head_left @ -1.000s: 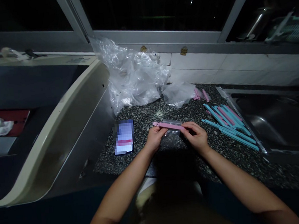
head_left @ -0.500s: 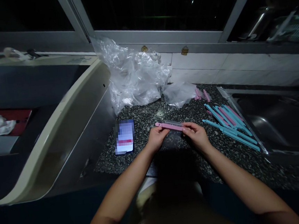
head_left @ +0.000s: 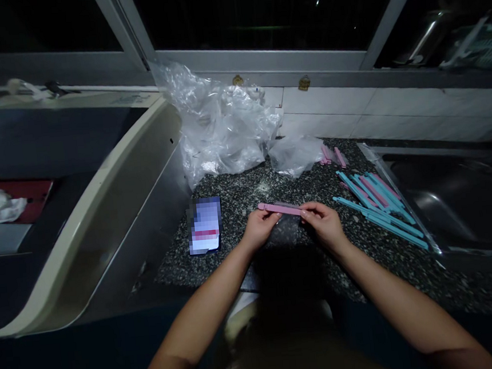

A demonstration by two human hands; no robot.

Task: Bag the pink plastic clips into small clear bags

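Pink clip [head_left: 281, 208], pinched — left fingers [head_left: 271, 219], right fingers [head_left: 311, 217]

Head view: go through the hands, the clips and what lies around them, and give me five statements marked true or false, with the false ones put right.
1. The left hand and the right hand both hold one pink clip. True.
2. The phone lies to the right of both hands. False: the phone lies to the left of them.
3. Blue and pink clips lie between the right hand and the sink. True.
4. The crumpled plastic bags are in the sink. False: the crumpled plastic bags are heaped at the back of the counter, near the window.
5. A clear plastic piece shows below the held clip. True.
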